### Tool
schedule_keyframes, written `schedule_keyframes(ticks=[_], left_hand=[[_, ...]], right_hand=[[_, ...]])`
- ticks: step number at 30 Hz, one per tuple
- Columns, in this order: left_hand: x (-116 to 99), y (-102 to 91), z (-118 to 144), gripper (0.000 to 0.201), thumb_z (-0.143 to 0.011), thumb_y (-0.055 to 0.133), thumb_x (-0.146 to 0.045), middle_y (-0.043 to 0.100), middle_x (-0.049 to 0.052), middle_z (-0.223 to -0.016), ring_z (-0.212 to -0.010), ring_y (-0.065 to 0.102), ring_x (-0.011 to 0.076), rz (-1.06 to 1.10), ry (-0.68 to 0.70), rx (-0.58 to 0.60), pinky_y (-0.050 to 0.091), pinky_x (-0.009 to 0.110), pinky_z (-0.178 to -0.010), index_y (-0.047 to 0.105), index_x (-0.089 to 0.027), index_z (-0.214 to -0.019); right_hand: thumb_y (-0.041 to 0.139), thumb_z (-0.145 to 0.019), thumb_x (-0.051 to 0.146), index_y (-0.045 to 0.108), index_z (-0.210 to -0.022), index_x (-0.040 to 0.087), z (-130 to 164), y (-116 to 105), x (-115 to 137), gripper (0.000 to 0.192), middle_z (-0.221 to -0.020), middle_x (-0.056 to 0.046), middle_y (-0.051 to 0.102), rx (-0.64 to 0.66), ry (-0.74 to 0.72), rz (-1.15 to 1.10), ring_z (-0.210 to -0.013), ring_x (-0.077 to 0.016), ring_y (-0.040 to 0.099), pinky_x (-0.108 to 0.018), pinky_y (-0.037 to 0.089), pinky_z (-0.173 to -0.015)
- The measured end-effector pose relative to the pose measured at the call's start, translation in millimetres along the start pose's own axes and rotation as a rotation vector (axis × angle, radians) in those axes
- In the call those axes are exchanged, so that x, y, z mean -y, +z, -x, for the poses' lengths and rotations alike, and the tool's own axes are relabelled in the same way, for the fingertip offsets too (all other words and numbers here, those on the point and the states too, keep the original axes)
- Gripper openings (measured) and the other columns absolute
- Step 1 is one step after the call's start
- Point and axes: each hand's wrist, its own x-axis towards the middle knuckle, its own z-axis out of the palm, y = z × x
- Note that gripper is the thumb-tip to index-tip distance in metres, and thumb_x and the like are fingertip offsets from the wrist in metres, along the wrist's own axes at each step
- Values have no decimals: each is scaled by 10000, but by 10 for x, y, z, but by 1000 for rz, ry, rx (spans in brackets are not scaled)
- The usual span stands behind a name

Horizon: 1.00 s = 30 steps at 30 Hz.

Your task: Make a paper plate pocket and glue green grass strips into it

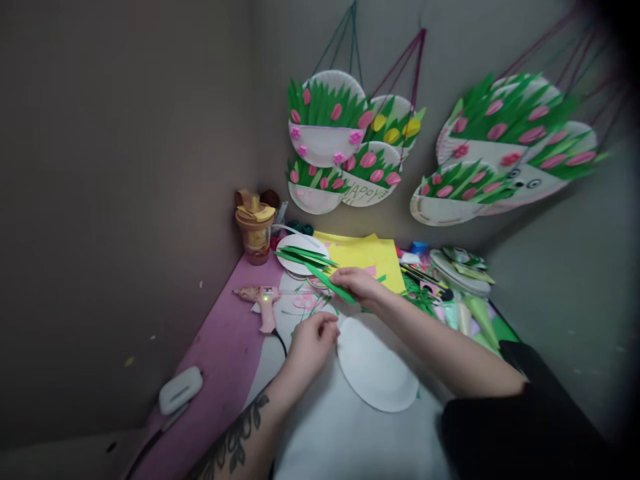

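My right hand (361, 285) reaches forward and pinches a long green paper strip (327, 281) that slants up to the left over the table. My left hand (314, 339) hovers just left of a white paper plate half (375, 370), fingers curled together; whether it holds anything small I cannot tell. More green paper strips (300, 255) lie on a white plate (293, 244) beyond the hands.
A pink glue gun (263, 300) lies at the left on the pink table cover (220, 360). Yellow paper sheets (367, 257), a lidded cup (255, 230), a white case (180, 390) and craft scraps (450, 280) surround the work spot. Paper-plate tulip baskets (327, 123) hang on the wall.
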Motion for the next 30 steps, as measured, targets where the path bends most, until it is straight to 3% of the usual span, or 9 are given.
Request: schedule_keyframes(ticks=[4, 6, 9, 11, 13, 16, 19, 23, 30], left_hand=[[-2, 161, 13, 390, -765, 686, -354, 702, 118, -1018, -891, 650, 212, 669, -164, 54, 488, 303, -752, 652, -154, -1098], [-35, 240, 65, 402, -724, 736, -433, 700, 111, -978, -887, 640, 203, 886, -172, 107, 483, 298, -777, 682, -145, -999], [-56, 316, 132, 438, -673, 771, -481, 701, 87, -886, -796, 630, 170, 996, -191, 120, 469, 266, -732, 695, -140, -937], [-35, 334, 147, 455, -654, 779, -490, 700, 70, -846, -732, 616, 149, 929, -195, 105, 463, 253, -704, 698, -137, -929], [-6, 336, 146, 422, -657, 766, -508, 670, 39, -726, -635, 572, 123, 770, -148, 92, 441, 233, -633, 697, -125, -823], [12, 338, 147, 384, -683, 738, -501, 592, 0, -580, -529, 483, 93, 497, -68, 94, 363, 205, -525, 662, -125, -670], [7, 358, 167, 375, -706, 713, -492, 558, -9, -538, -488, 437, 83, 333, -45, 104, 309, 200, -483, 657, -125, -651], [17, 381, 181, 368, -665, 741, -489, 534, -23, -519, -474, 413, 81, 289, -59, 49, 281, 199, -467, 648, -133, -653], [18, 332, 134, 383, -716, 684, -493, 636, 7, -598, -511, 487, 102, 343, -116, 21, 327, 203, -482, 726, -119, -783]], right_hand=[[591, -803, 362, 592, -663, 188, 904, 169, -88, 223, -619, -11, 588, -111, -83, 8, -603, -150, 522, -262, 407, -571], [548, -853, 282, 612, -693, 190, 1265, 262, -80, 195, -720, -56, 626, -225, -305, 224, -734, -188, 544, -304, 422, -682], [486, -911, 198, 656, -844, 180, 1599, 328, -49, 183, -807, -89, 671, -292, -584, 544, -783, -209, 554, -337, 426, -730], [503, -912, 194, 651, -963, 179, 1693, 307, -47, 157, -869, -92, 684, -302, -640, 516, -816, -214, 564, -342, 439, -746], [524, -907, 212, 638, -932, 200, 1711, 251, -64, 117, -833, -68, 669, -303, -601, 349, -800, -205, 571, -335, 449, -740], [601, -856, 255, 571, -834, 229, 1660, 165, -116, 46, -748, -11, 600, -283, -364, 7, -719, -171, 565, -299, 451, -679], [685, -769, 321, 516, -807, 229, 1587, 139, -174, 196, -714, 29, 545, -181, -152, -245, -656, -146, 529, -264, 426, -600], [682, -732, 391, 484, -635, 212, 1526, 161, -241, 284, -604, 46, 486, -111, -25, -376, -598, -125, 460, -248, 374, -563], [717, -657, 446, 520, -591, 198, 1470, 66, -338, 323, -502, 57, 487, -73, 120, -634, -469, -91, 399, -234, 288, -472]])
